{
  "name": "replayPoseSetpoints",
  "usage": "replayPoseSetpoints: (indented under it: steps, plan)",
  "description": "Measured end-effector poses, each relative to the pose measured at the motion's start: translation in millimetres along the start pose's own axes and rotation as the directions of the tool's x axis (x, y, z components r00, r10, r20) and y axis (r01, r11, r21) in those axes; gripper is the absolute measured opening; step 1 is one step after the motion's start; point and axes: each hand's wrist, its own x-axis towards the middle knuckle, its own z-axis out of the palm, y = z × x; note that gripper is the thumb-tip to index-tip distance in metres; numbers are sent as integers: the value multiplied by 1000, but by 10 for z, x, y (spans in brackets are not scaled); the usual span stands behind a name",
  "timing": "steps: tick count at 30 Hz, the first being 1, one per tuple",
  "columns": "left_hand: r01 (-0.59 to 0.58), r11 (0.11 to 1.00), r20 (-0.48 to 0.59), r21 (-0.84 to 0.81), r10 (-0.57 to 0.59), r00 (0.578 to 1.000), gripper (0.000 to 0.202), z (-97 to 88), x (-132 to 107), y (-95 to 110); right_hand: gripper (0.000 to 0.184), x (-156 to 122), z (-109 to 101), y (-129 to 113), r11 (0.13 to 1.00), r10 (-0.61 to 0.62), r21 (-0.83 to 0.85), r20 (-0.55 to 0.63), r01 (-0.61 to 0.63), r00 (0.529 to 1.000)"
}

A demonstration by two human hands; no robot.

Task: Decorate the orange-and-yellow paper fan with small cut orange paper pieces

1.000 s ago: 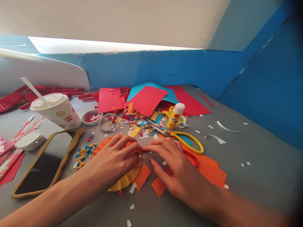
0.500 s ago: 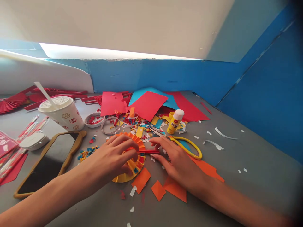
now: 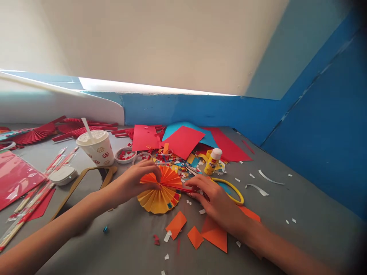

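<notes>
Two bare hands work at a grey table (image 3: 309, 206) scattered with coloured paper. Between them, in the middle of the view, a round pleated paper rosette (image 3: 156, 200) lies on the tabletop, its far half orange and its near half yellow, with small red and blue pieces along the right edge of the yellow.

The left hand (image 3: 133, 181) reaches over the rosette's left side. Its thumb and forefinger tips come close to each other at the centre; whether they press the paper cannot be told. The right hand (image 3: 213, 196) is just beside the rosette, its thumb and forefinger clamped on a thin red strip (image 3: 182, 188) that stretches across to the rosette's right side.

Orange paper pieces (image 3: 176, 224) lie on the near side, beside and partly under the right hand. Beyond that hand are scissors (image 3: 242, 198) with a yellow handle loop and an upright yellow glue stick (image 3: 212, 162). Red sheets (image 3: 183, 141) and a blue sheet (image 3: 178, 127) lie farther back. To the left stand a white paper cup (image 3: 99, 151) with a straw and, near it, a phone (image 3: 88, 189) partly hidden by the left forearm.
</notes>
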Motion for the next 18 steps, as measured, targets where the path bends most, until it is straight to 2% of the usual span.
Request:
replayPoseSetpoints:
  steps: [3,5,12,15,18]
  plan:
    - [40,998,-144,43,-33,989,11,-20,-26,-89,28,10,-21,-13,998,-56,-20,-3,55,998]
    - [27,996,-187,89,-10,982,13,-40,-59,-131,26,10,-28,-49,994,-100,-38,-18,99,995]
    - [-132,952,-103,277,166,981,48,-56,-148,-149,18,-12,-45,-212,974,-219,-79,-116,211,969]
    - [-113,949,-118,295,154,981,45,-63,-178,-100,16,-25,-46,-217,969,-245,-82,-143,235,959]
    - [-57,962,-154,268,101,983,33,-123,-233,-22,16,-36,-22,-200,965,-259,-73,-147,251,955]
